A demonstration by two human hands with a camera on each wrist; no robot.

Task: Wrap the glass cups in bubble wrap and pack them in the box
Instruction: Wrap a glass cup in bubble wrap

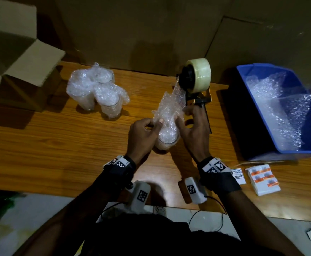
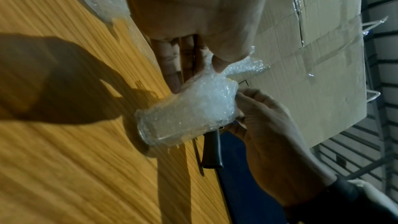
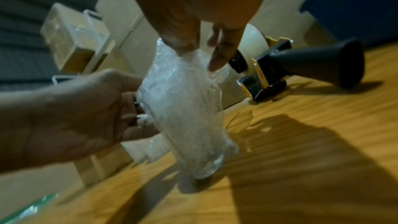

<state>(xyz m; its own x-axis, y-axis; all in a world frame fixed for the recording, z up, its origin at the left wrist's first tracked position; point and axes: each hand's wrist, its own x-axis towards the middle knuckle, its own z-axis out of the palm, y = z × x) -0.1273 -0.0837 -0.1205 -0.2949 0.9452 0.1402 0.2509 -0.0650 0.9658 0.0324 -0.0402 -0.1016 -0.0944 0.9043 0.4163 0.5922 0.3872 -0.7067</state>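
Observation:
A glass cup [image 1: 166, 139] stands on the wooden table [image 1: 58, 145], sheathed in bubble wrap [image 1: 171, 106] whose loose end sticks up above the rim. My left hand [image 1: 155, 124] pinches the wrap against the cup's left side; the left wrist view shows its thumb on the wrap above the cup [image 2: 185, 117]. My right hand [image 1: 181, 117] pinches the wrap on the right, and its fingertips [image 3: 217, 64] close on the loose top of the wrapped cup [image 3: 189, 125]. Three wrapped cups [image 1: 97, 91] stand together at the back left. An open cardboard box [image 1: 12, 71] sits at the far left.
A tape dispenser [image 1: 197, 78] stands just behind the held cup, close to my right hand. A blue bin [image 1: 252, 117] with more bubble wrap fills the right side. Fragile labels [image 1: 261, 179] lie near the front right edge. Large cardboard sheets line the back.

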